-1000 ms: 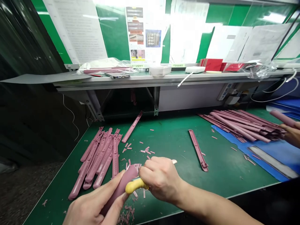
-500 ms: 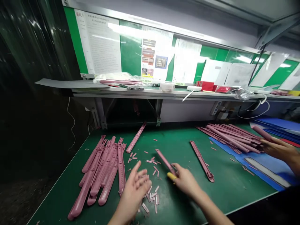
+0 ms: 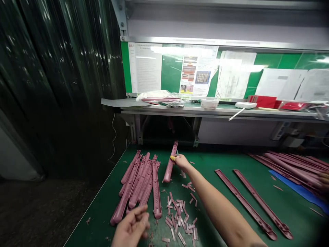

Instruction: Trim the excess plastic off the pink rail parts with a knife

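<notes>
At the back of the bench, my right hand (image 3: 182, 162), with a yellow cover on one finger, grips a pink molded plastic strip (image 3: 168, 171). The strip has a rounded near end and stands a little apart from the pile. Low in the view, my left hand (image 3: 132, 226) holds nothing; its fingers are loosely curled and apart. Just beyond it lies a pile of similar pink plastic parts (image 3: 136, 185), several showing ribbed inner sides. Small pink pieces (image 3: 180, 216) are scattered between my hands. Two slim pink strips (image 3: 245, 204) lie side by side on the right.
More long pink parts (image 3: 295, 168) are heaped at the right on a blue sheet (image 3: 300, 188), with another person's fingers (image 3: 324, 178) at the edge. A shelf (image 3: 226, 111) with a clear box (image 3: 209, 103) runs above the green bench (image 3: 205, 151).
My right hand has put its slim strip down beside the other one and reached to the back strip, closing on it. My left hand has drawn lower. The view has swung left.
</notes>
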